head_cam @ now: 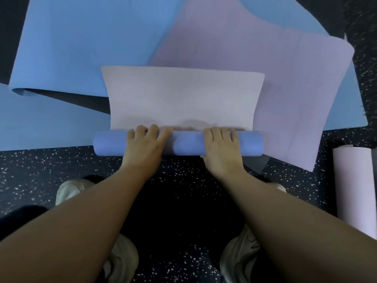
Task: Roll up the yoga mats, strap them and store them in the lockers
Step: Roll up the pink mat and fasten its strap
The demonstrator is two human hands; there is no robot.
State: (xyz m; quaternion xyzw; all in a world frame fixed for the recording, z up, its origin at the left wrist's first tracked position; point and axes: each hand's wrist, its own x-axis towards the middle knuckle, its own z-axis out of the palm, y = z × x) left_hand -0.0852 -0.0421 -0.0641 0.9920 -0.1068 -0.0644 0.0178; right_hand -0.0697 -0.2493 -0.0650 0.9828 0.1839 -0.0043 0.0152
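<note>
A: What's nearest?

B: Two shoes [120, 260] on the speckled floor [40, 166].

A: And the hands?

B: The left hand [143, 146] and right hand [221, 149] lie side by side on the roll [187, 145], fingers curled over its far side, gripping it.

A: Beyond that?

B: The roll's loose lilac mat [183, 97] stretches away, over a blue mat [81, 48]. A rolled lilac mat [355, 186] lies at the right.
</note>
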